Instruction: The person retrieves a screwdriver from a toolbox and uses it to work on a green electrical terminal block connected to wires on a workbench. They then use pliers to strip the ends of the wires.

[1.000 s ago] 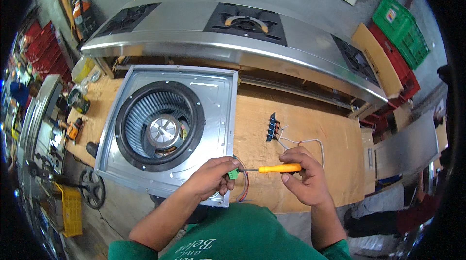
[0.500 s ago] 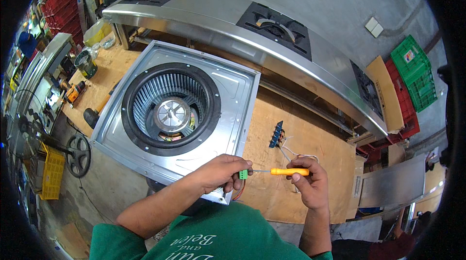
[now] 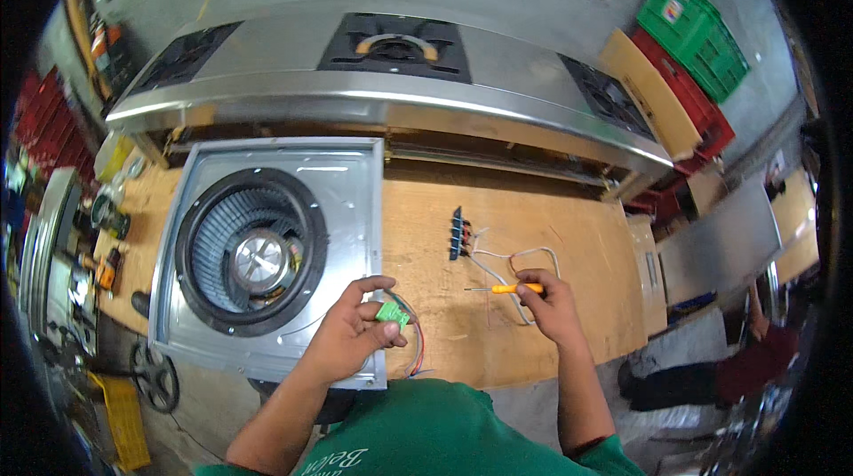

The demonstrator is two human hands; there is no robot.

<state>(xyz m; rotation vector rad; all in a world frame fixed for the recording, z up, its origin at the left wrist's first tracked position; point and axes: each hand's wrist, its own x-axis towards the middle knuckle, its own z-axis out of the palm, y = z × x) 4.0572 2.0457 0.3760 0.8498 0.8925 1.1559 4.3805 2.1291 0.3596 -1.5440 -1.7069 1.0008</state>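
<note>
A green terminal block with several coloured wires hanging from it is pinched in my left hand, thumb below and fingers apart above. My right hand grips a screwdriver by its yellow handle; the thin shaft points left, apart from the block. Left of my left hand lies a square metal panel with a round blower fan set in a black ring. Beyond my right hand, a dark blue switch strip rests on the wooden table, with a pale cable trailing from it.
A long stainless stove with black burners runs along the far side. Green and red crates stand at the far right. An orange power drill lies at the left; a person in dark clothes is at lower right.
The screwdriver's tip has come away from the terminal block, and my hands are farther apart. The terminal block is turned in my left fingers. My view has shifted to the right.
</note>
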